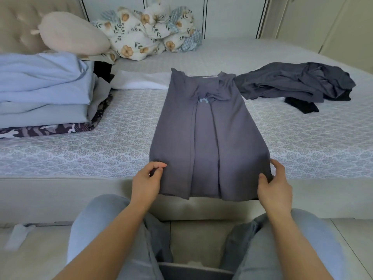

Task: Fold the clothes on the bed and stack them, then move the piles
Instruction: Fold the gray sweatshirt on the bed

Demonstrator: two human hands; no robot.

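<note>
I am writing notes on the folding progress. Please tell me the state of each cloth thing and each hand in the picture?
grey shirt: flat on the bed, sides folded in, bottom hem over the edge
left hand: pinches the shirt's lower left corner
right hand: grips the shirt's lower right corner
dark grey garment: crumpled, unfolded
pile of clothes: folded, stacked
floral blanket: bunched up

A home bedroom: quilted bed (pixel 121 142), pillows (pixel 74 35), tufted headboard (pixel 18 23).
</note>
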